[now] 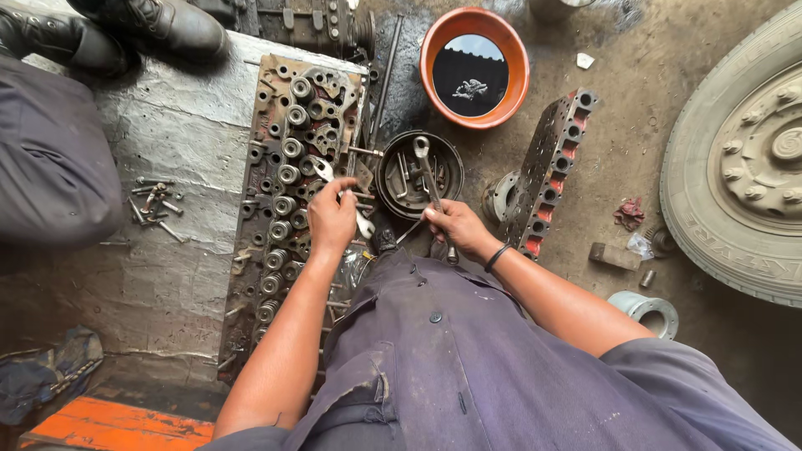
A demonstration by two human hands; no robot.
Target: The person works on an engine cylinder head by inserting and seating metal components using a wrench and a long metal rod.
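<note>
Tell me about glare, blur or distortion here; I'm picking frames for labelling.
Head view: wide-lens bending curves the tyre at the right edge; the dark liquid in the orange basin mirrors a roof; daylight is even, shadows soft; the left hand, right hand and cylinder head are sharp.

An orange basin (434, 79) of dark liquid, a truck tyre (710, 192), loose bolts (154, 205), black boots (109, 29).

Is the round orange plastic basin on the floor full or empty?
Holding liquid: the round orange plastic basin contains a dark pool mirroring a roof; its depth cannot be told.
</note>
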